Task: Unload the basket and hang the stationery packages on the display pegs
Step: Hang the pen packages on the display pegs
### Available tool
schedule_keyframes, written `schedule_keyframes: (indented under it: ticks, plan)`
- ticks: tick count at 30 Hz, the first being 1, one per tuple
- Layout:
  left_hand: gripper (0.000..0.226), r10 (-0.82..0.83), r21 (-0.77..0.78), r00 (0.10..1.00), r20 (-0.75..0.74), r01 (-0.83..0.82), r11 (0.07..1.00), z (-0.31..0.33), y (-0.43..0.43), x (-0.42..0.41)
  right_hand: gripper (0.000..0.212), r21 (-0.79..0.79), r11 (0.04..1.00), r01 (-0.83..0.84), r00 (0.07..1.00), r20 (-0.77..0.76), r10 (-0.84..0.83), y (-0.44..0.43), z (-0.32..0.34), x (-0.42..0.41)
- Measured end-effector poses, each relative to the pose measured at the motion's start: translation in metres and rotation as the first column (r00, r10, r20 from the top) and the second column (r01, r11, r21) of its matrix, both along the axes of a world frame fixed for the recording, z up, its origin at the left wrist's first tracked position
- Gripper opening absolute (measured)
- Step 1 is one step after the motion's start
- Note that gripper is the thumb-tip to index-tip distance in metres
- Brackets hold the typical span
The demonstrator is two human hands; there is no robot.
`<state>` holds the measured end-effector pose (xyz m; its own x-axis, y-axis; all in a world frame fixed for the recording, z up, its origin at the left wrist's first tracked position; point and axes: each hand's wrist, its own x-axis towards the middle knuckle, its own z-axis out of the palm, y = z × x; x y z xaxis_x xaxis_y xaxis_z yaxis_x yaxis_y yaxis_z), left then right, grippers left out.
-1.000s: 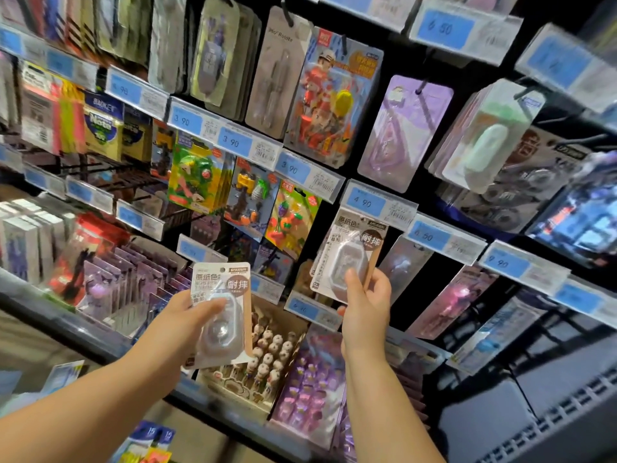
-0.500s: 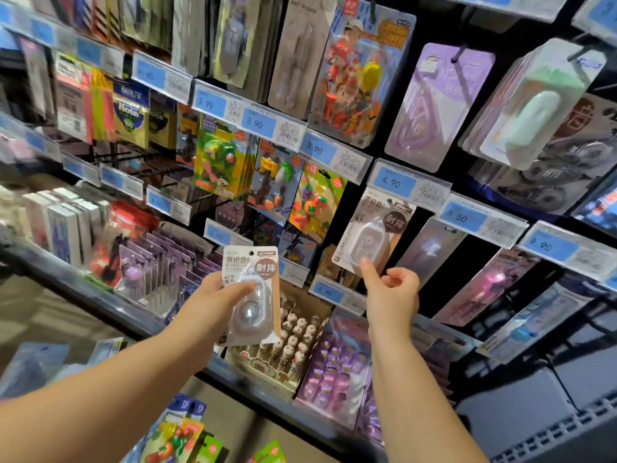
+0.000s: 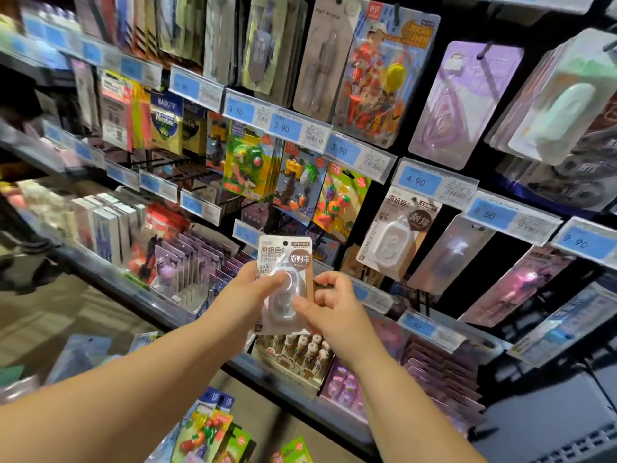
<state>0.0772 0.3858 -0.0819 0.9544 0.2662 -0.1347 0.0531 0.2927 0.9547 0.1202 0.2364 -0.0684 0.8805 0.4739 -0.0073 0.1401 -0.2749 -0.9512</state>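
Both hands hold one flat white-and-brown card package with a clear plastic blister [image 3: 283,255], upright in the air before the front edge of the lower grey shelf [image 3: 127,282]. The left hand [image 3: 245,297] grips the card's left side, its thumb laid across the blister and its other fingers hidden behind the card. The right hand [image 3: 337,315] grasps the card's lower right corner, thumb pressed on the bottom of the blister, fingers [image 3: 329,279] curled round the right edge. The round hang hole at the top of the card is free and not on any peg.

Up and to the right, well apart from the held one, a matching white-and-brown blister package [image 3: 399,235] hangs tilted on the black display wall [image 3: 380,208], just under the blue price label reading 4.90 [image 3: 420,180].

Directly below the hands, at the shelf's front edge, stands an open cardboard box of pens topped with small animal figures [image 3: 297,354]. At the bottom edge of the view lie bright blister packs with fruit-shaped pieces [image 3: 205,432]; what carries them cannot be made out.
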Motion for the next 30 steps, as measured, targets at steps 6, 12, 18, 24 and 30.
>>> schedule_keyframes:
  ticks: [6, 12, 18, 24, 30]
  plan:
    - [0.025, -0.069, 0.06, 0.998, 0.003, 0.069, 0.996, 0.006, -0.002, 0.0, 0.041, 0.114, 0.992, 0.06, 0.998, -0.008, -0.059, -0.004, -0.001, 0.0]
    - [0.024, -0.141, 0.16, 0.99, -0.025, 0.143, 0.977, 0.005, -0.016, 0.005, 0.036, 0.175, 0.967, 0.187, 0.981, 0.009, -0.191, -0.021, 0.001, 0.005]
    - [0.035, -0.177, 0.232, 0.984, -0.003, 0.173, 0.957, 0.003, -0.032, 0.003, 0.035, 0.234, 0.937, 0.26, 0.954, 0.09, -0.287, -0.037, 0.003, 0.007]
    - [0.052, -0.272, 0.349, 0.962, 0.018, 0.249, 0.903, 0.016, -0.045, 0.01, 0.032, 0.381, 0.865, 0.328, 0.903, 0.142, -0.405, -0.052, 0.018, 0.019]
    - [0.051, -0.213, 0.473, 0.976, 0.035, 0.172, 0.864, 0.038, -0.069, 0.041, 0.038, 0.432, 0.812, 0.392, 0.859, 0.144, -0.491, -0.061, 0.025, 0.033]
